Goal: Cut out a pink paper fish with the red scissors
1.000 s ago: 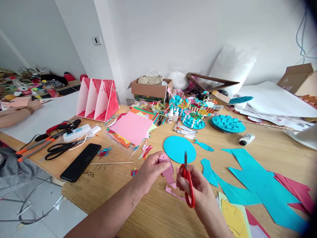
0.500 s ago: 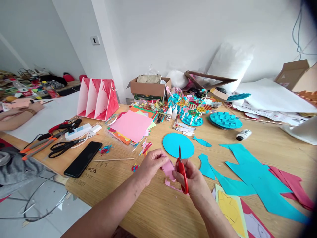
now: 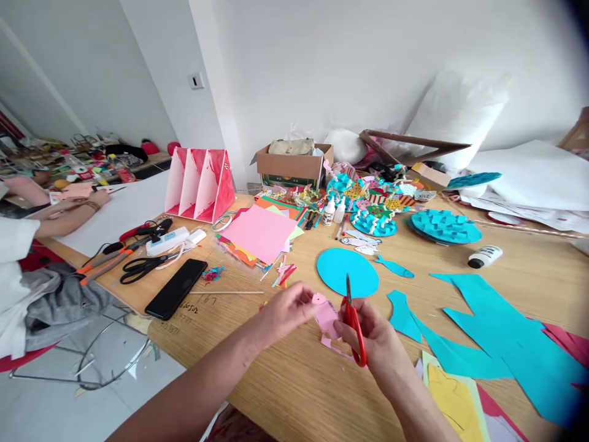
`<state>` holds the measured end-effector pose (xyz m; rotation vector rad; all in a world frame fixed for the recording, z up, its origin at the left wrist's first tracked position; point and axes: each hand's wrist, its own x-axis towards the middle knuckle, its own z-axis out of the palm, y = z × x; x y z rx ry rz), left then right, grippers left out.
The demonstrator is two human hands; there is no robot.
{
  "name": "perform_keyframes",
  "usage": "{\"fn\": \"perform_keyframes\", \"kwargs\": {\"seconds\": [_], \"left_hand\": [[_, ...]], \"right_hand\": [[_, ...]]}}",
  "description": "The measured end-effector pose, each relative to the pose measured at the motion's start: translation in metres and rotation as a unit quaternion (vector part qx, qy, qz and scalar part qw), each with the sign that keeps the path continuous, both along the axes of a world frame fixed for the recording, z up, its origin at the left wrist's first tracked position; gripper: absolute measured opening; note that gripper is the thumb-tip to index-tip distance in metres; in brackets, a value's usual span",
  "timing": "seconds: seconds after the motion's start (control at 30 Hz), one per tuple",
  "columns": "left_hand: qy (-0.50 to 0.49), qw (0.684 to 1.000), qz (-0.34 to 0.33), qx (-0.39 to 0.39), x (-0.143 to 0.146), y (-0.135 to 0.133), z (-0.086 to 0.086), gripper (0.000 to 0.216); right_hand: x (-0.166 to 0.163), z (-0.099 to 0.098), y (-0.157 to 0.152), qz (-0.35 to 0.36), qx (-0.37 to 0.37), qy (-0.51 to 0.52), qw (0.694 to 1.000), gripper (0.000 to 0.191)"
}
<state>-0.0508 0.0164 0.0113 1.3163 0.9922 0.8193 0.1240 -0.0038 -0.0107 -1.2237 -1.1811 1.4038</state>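
A: What is the left hand (image 3: 288, 310) doing?

B: It is pinching a pink cutout (image 3: 324, 313) between thumb and fingertips, holding it just above the table (image 3: 294, 380), near the near edge.

A: And the right hand (image 3: 375, 337)?

B: It is gripping red scissors (image 3: 353, 319), with the fingers curling through the handles. The blades are pointing up and away, nearly closed, right against the cutout's right side. I cannot tell whether they are biting into the paper.

A: Is anything lying under the hands?

B: A thin pink offcut (image 3: 338, 350) is lying on the wood directly beneath them.

A: What is sitting around them?

B: A blue disc (image 3: 347, 272) is lying just beyond the hands, toward the middle, with a blue fish (image 3: 394, 267) beside it. Blue scraps (image 3: 497, 331) are spreading toward the right edge, and a yellow sheet (image 3: 448, 399) is lying by the near right corner. A glue bottle (image 3: 485, 256) is lying on its side farther back.

A: And toward the left edge?

B: A phone (image 3: 177, 287) is lying there, with black scissors (image 3: 142, 265) beyond it. A stick (image 3: 225, 292) is lying between the phone and the hands. A paper stack (image 3: 260, 233) is sitting farther back.

A: Is anyone else working here?

B: Another person's hand (image 3: 87, 199) is resting on a white sheet (image 3: 124, 212) past the far left corner.
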Motion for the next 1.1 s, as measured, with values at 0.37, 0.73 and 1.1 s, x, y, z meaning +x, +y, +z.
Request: {"fn": "perform_keyframes", "kwargs": {"seconds": [0.37,0.73,1.1], "left_hand": [[0.024,0.999,0.037,0.002,0.0,0.003,-0.015,0.016],[-0.006,0.986,0.161,0.029,-0.039,0.016,0.007,0.021],[0.036,0.993,0.081,0.076,-0.013,0.039,0.018,0.013]], "right_hand": [[-0.003,-0.015,0.001,0.059,0.042,-0.047,0.996,0.02],[0.013,-0.003,0.004,-0.181,0.096,-0.032,0.978,0.023],[-0.004,-0.011,-0.011,-0.03,0.219,-0.261,0.94,0.01]]}}
